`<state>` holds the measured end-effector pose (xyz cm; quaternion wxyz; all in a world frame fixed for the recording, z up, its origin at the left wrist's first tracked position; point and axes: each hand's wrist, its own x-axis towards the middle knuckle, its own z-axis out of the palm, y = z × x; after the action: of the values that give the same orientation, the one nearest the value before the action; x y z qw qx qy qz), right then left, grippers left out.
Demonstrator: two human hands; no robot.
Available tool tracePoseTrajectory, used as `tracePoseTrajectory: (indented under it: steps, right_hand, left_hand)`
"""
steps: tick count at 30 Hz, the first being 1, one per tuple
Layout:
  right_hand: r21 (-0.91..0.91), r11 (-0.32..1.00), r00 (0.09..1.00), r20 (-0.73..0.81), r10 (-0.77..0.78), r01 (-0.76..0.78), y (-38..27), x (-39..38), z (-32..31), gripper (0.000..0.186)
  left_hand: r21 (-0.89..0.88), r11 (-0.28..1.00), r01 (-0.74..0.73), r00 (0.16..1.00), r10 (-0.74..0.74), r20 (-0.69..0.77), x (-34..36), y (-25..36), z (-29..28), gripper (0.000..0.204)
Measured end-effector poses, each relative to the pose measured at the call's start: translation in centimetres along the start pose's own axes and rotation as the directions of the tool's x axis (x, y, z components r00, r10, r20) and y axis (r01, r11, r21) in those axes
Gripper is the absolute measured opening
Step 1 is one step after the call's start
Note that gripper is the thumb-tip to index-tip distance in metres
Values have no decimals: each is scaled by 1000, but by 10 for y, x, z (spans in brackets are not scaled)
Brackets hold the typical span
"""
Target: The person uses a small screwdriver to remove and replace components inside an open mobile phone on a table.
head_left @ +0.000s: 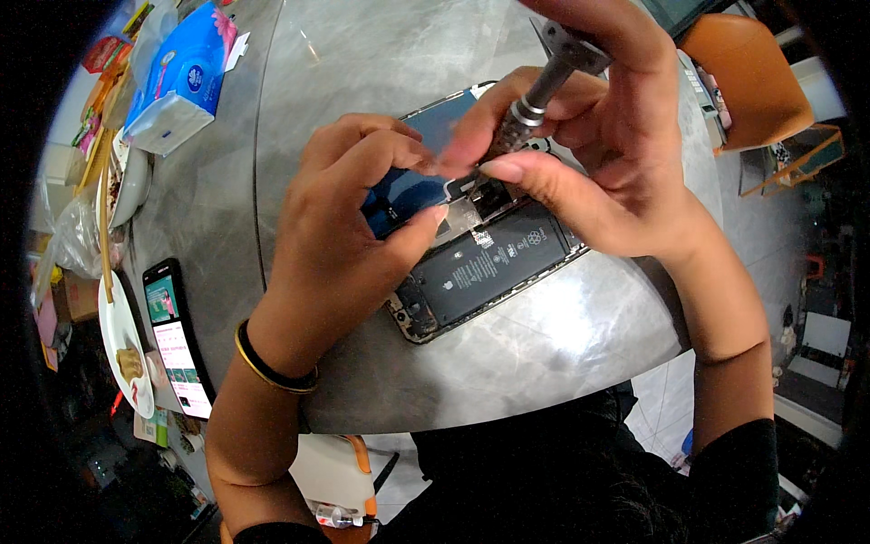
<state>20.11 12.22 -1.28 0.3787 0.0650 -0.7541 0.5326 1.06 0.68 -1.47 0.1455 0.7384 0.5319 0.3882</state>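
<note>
My right hand (616,172) is closed around a silver and dark screwdriver (524,118), its handle tilted up to the right and the tip hidden behind fingers. Beneath both hands lies an opened smartphone (480,267) with its black battery and inner parts exposed. A dark blue panel (399,195), perhaps its screen, shows behind the left fingers. My left hand (340,204) is curved over the phone's left side, thumb and index finger apart. Its blurred index fingertip meets the right fingertips near the screwdriver's lower end; the thumb tip is over the phone's inner parts.
A lit phone (175,340) lies left on the grey table (390,390), beside a white plate (118,317) of food scraps with chopsticks (106,227). A blue tissue pack (186,82) sits at the far left. An orange chair (748,82) stands at the far right.
</note>
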Motion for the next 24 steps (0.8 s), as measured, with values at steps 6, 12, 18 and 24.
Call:
tracePoseTrajectory:
  steps: [6, 12, 18, 24]
  right_hand:
    - [-72, 995, 991, 122, -64, 73, 1, 7, 0, 61]
    - [-184, 981, 997, 49, -58, 66, -7, 5, 0, 64]
    - [-364, 927, 994, 87, -66, 93, -29, 15, 1, 64]
    - [-130, 991, 999, 54, -4, 11, -11, 2, -8, 68]
  left_hand:
    - [-13, 999, -35, 999, 35, 21, 3, -2, 0, 30]
    - [17, 1000, -15, 1000, 15, 7, -1, -3, 0, 30]
    - [1, 999, -34, 999, 34, 22, 3, -2, -2, 30]
    - [11, 1000, -23, 1000, 23, 16, 0, -3, 0, 31]
